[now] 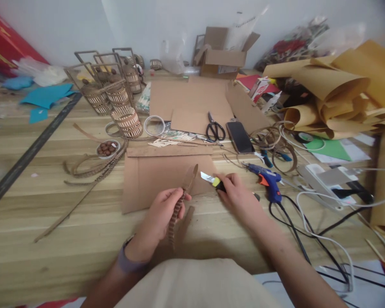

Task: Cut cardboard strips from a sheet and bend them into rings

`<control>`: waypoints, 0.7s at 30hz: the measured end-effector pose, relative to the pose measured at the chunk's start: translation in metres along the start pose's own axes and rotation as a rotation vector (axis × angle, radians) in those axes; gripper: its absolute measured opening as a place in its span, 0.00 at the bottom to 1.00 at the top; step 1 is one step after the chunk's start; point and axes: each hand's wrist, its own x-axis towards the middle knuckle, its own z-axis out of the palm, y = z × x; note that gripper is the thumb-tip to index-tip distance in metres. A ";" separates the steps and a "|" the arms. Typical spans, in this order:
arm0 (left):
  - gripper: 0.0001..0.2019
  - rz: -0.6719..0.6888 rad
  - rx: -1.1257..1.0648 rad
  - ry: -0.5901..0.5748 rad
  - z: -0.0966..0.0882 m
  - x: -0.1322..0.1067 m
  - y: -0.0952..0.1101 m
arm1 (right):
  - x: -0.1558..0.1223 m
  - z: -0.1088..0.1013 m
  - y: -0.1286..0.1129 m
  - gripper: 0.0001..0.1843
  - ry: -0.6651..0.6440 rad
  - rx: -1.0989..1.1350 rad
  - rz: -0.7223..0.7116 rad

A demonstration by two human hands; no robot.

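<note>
Pinched in my left hand [163,209] is a narrow brown corrugated cardboard strip [174,220], its upper end curled into a bend above my fingers. My right hand [239,194] grips a utility knife [216,182] with a black and yellow handle. The blade is out and points left, a short gap away from the strip's curled end. Both hands are above the front right part of a flat cardboard sheet [160,179]. A short loose strip [188,218] lies on the table beside my left hand.
Right of my right hand lies a blue glue gun [268,182] with trailing cables. Scissors [215,127] and a phone [240,137] lie beyond the sheet. At left are a bowl of brown balls [107,148], cardboard strips [83,171] and several striped lantern-like holders [126,119].
</note>
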 end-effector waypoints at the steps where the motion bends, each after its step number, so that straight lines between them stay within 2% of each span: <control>1: 0.25 -0.005 0.010 0.004 0.000 -0.001 0.001 | -0.002 -0.007 -0.002 0.22 0.013 0.045 -0.006; 4: 0.23 0.030 0.059 0.052 0.002 -0.003 0.001 | -0.013 -0.031 -0.016 0.24 0.030 0.101 -0.029; 7: 0.21 0.100 0.118 0.075 0.004 -0.005 -0.001 | -0.021 -0.044 -0.035 0.27 -0.050 0.109 -0.115; 12: 0.20 0.156 0.186 0.023 0.004 -0.005 -0.002 | -0.021 -0.043 -0.056 0.24 -0.079 0.094 -0.193; 15: 0.21 0.161 0.218 -0.001 0.004 -0.006 -0.001 | -0.018 -0.045 -0.059 0.22 -0.076 0.089 -0.171; 21: 0.20 0.177 0.250 -0.042 0.006 -0.008 -0.001 | -0.017 -0.051 -0.063 0.18 -0.155 0.194 -0.199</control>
